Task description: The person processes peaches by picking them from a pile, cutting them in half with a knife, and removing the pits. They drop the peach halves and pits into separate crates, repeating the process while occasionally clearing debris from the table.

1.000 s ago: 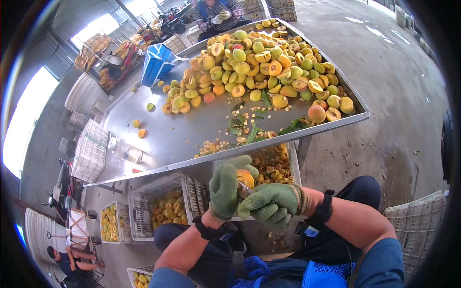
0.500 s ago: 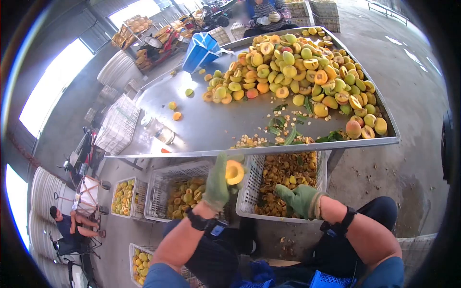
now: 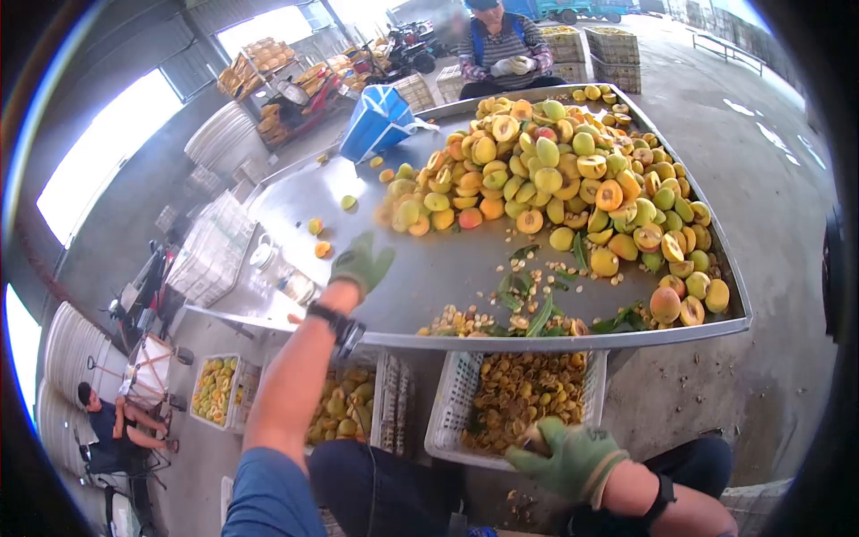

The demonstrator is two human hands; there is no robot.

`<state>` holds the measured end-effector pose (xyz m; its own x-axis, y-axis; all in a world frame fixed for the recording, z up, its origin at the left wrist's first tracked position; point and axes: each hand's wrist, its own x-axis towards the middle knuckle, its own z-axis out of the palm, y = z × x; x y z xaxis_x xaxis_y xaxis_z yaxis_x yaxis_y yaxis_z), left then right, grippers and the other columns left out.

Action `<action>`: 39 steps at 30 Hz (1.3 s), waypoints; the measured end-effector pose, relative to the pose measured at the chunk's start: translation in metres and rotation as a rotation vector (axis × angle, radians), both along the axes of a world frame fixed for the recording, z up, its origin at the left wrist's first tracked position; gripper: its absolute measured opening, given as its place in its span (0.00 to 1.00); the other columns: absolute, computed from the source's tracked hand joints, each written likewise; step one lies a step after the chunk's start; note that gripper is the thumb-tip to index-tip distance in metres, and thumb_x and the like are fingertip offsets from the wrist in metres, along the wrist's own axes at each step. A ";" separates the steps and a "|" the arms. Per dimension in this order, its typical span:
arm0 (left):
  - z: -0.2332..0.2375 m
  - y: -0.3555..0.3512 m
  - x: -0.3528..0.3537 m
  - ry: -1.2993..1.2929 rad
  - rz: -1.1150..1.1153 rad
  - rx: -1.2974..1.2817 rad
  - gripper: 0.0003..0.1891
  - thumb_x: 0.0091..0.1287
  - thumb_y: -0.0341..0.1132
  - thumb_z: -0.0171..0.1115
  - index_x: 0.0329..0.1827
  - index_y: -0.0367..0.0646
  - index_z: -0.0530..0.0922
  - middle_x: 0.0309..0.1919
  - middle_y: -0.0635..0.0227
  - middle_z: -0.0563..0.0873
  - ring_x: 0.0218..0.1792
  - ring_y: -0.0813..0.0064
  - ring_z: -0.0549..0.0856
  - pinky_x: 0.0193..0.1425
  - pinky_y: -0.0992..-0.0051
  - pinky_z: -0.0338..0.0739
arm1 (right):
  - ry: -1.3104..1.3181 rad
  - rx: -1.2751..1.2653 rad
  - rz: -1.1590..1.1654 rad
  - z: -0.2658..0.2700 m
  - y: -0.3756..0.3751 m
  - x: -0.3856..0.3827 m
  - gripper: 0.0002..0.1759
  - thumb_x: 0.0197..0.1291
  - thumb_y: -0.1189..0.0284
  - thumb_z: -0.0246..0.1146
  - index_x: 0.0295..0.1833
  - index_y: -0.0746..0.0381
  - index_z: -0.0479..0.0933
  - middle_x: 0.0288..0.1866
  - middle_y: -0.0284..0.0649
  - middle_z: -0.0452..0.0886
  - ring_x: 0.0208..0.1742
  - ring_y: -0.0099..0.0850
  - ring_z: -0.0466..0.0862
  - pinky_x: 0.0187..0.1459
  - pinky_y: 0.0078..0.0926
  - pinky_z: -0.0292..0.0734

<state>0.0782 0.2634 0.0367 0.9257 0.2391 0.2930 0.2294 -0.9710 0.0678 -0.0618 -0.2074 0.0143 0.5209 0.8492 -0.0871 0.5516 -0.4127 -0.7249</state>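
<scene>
My left hand (image 3: 362, 262), in a green glove, reaches over the metal table (image 3: 420, 286) with its fingers spread and nothing in them. Ahead of it lies a big heap of peaches (image 3: 546, 179), many of them halved; a yellow-orange patch at the heap's left end is blurred. My right hand (image 3: 573, 458), also gloved, is low in front of the table, beside a white crate (image 3: 445, 403) of brown scraps and pits (image 3: 528, 385). Its fingers are closed round something small and brownish that I cannot make out.
Pale pits (image 3: 461, 320) and green leaves (image 3: 541, 313) lie along the table's near edge. A blue bag (image 3: 378, 123) and a clear jar (image 3: 291, 279) stand on the table. Crates of peaches (image 3: 215, 389) sit lower left. One person (image 3: 506, 54) sits across the table, another (image 3: 121, 430) at far left.
My left hand has moved up and left from below the table edge to above the tabletop and has let go of a peach half. My right hand has moved down toward me. The view has tilted up.
</scene>
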 end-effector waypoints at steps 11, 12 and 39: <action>-0.109 0.065 0.195 -0.213 -0.063 -0.551 0.31 0.69 0.51 0.65 0.70 0.42 0.76 0.55 0.58 0.87 0.51 0.59 0.88 0.50 0.66 0.82 | 0.346 -0.143 -0.424 0.022 0.013 0.033 0.14 0.66 0.58 0.68 0.40 0.59 0.80 0.30 0.42 0.84 0.33 0.39 0.86 0.38 0.35 0.80; -0.067 0.033 0.163 -0.132 -0.086 -0.888 0.29 0.70 0.51 0.63 0.69 0.43 0.77 0.52 0.61 0.88 0.46 0.63 0.89 0.42 0.68 0.83 | 0.310 -0.095 -0.450 0.021 0.014 0.039 0.14 0.66 0.59 0.68 0.41 0.58 0.80 0.31 0.44 0.85 0.35 0.42 0.87 0.39 0.39 0.80; -0.013 -0.212 -0.060 0.085 -0.455 -1.693 0.23 0.81 0.42 0.50 0.69 0.33 0.77 0.53 0.62 0.88 0.53 0.73 0.86 0.62 0.72 0.79 | 0.071 0.270 -0.410 0.002 0.069 0.106 0.17 0.69 0.59 0.63 0.52 0.62 0.78 0.41 0.55 0.86 0.44 0.57 0.87 0.44 0.49 0.81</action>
